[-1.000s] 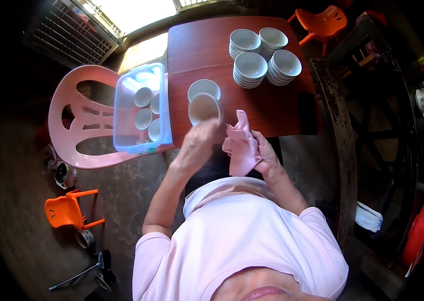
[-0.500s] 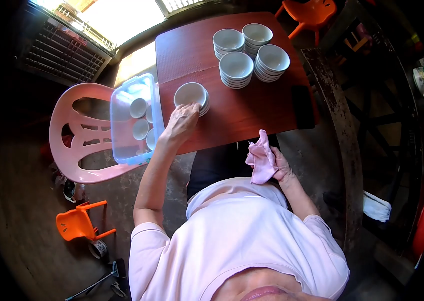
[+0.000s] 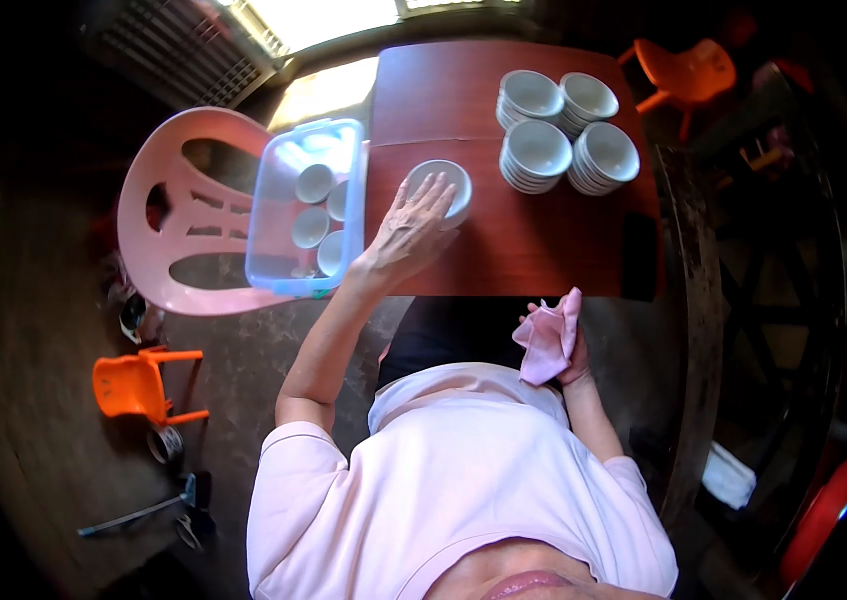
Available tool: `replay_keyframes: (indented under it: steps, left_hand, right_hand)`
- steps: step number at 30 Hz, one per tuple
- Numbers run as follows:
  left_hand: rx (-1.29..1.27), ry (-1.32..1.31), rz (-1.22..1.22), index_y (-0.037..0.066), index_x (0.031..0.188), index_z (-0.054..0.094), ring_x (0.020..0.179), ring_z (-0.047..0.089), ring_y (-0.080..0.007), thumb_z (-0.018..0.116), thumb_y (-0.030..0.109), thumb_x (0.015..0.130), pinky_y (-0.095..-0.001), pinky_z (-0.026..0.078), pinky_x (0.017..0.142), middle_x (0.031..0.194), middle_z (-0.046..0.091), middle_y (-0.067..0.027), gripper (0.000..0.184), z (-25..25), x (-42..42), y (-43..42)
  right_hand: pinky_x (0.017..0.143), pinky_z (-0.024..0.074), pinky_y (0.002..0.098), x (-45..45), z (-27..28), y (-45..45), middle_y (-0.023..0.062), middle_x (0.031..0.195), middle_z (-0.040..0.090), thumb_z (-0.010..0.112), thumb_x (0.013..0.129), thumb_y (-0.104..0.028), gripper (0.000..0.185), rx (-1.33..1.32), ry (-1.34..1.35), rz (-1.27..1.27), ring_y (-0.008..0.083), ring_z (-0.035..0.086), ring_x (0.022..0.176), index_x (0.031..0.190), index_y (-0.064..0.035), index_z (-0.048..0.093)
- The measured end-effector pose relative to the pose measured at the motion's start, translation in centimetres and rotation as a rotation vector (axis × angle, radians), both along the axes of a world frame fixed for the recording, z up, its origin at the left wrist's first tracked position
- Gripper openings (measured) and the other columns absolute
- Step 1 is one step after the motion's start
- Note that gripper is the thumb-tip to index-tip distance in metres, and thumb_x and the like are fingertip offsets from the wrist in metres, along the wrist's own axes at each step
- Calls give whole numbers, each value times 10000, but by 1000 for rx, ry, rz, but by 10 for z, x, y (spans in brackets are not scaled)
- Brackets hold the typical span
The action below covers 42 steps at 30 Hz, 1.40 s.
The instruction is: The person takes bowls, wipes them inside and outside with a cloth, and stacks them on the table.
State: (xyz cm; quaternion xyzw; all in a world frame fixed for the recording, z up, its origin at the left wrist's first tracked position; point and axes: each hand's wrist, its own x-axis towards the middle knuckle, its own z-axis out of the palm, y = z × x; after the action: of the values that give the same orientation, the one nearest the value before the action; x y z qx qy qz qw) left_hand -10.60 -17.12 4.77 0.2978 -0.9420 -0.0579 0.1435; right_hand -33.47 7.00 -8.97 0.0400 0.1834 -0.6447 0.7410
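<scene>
Over a small stack of white bowls [image 3: 457, 198] on the table, my left hand [image 3: 411, 232] lies with its fingers stretched out and apart. The fingers cover part of the top bowl, and I cannot tell how firmly they touch it. Below the table's front edge, my right hand [image 3: 575, 362] grips a pink cloth [image 3: 549, 342], which hangs in loose folds. Farther back on the right, several taller stacks of white bowls [image 3: 537, 150] stand close together.
The reddish-brown table [image 3: 433, 100] fills the middle. On its left, a clear plastic bin [image 3: 261, 235] with several white bowls [image 3: 310, 227] rests on a pink chair [image 3: 158, 270]. Orange small chairs [image 3: 128, 388] stand left and back right. A dark wooden post [image 3: 695, 330] is on the right.
My left hand has gone from closed fingers at the bowl's near rim to spread fingers over the bowl. The view has shifted; my right hand still has the cloth.
</scene>
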Motion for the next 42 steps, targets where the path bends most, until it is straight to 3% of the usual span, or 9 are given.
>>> replay_keyframes:
  steps: [6,8,10,12,16,21,30,36,42]
  left_hand:
    - [13,363,499,10,1140,620,1058,615,-330,593,192,891,-371,478,911,1150,625,-203,310,-1,84,-51]
    - [179,271,660,11,1090,647,970,649,-341,580,226,885,-402,494,858,1036,661,-214,305,-34,133,-75]
    - [568,-263,779,18,1003,680,955,657,-322,595,219,846,-398,508,813,1016,668,-204,269,-31,150,-85]
    - [604,-441,357,21,921,691,929,665,-299,594,214,812,-388,513,781,980,678,-186,242,-77,179,-92]
    - [898,-619,229,19,1044,647,814,638,-218,559,156,790,-369,477,669,865,645,-150,301,-88,166,-75]
    - [1098,-746,287,27,1108,628,983,613,-237,564,244,807,-364,504,782,1105,624,-111,376,-87,156,-89]
    - [978,-727,148,27,1067,660,882,655,-235,603,215,794,-353,506,650,976,676,-123,337,-115,154,-83]
    - [847,-470,394,1,842,705,815,674,-291,641,138,715,-396,519,696,806,669,-193,198,-99,157,-69]
    - [683,-99,509,5,967,646,831,628,-246,595,211,805,-339,487,748,864,649,-158,267,-66,198,-70]
  right_hand:
    - [999,429,520,1,-1,-4,175,1210,592,484,963,-397,241,-25,-12,-63,348,589,1088,1018,-207,621]
    - [957,457,539,2,-1,-7,146,1165,615,499,955,-408,211,-30,14,-102,346,611,1044,986,-237,618]
    - [939,471,529,8,13,-8,134,1150,623,505,951,-415,208,23,40,-79,341,613,1044,985,-244,619]
    - [886,501,510,9,12,-10,134,1153,622,519,941,-427,206,-2,58,-59,332,621,1030,1022,-266,620]
    - [798,539,495,14,17,-14,135,1114,642,523,915,-503,265,68,169,-103,334,647,957,1022,-275,606]
    - [720,560,486,18,24,-14,133,1057,657,512,906,-539,305,173,199,-123,340,659,897,1003,-262,593]
    - [832,534,495,11,2,-8,137,1103,633,532,897,-533,336,174,338,-195,329,630,989,1025,-235,618]
    - [964,483,423,11,0,-4,98,1177,571,503,955,-420,287,7,262,-100,236,584,1083,1196,-265,498]
    - [1018,433,438,34,50,-28,122,1248,535,474,947,-484,394,-174,458,-57,240,557,1134,1262,-247,455]
